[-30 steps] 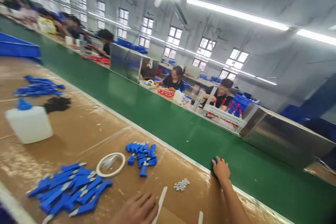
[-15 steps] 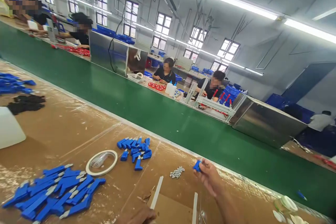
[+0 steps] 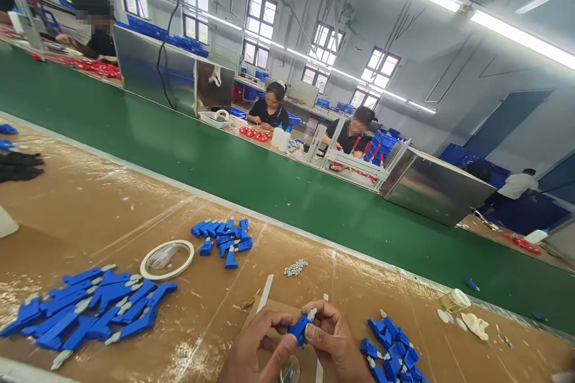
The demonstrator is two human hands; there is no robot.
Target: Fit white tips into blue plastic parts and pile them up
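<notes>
Head view: left hand [image 3: 258,350] and right hand [image 3: 330,341] meet at the near edge of the tabletop [image 3: 112,215], both closed on one small blue part [image 3: 300,328]. The part lies between the two hands, long axis tilted, white tip up and to the right, toward the right hand's fingertips. Left thumb and fingers pinch its lower end. Just right of the hands: pile of blue parts [image 3: 389,347]. Far left: long blue pieces [image 3: 90,311]. Beyond: tape ring [image 3: 166,259], small white beads [image 3: 295,267], green conveyor belt [image 3: 269,185].
</notes>
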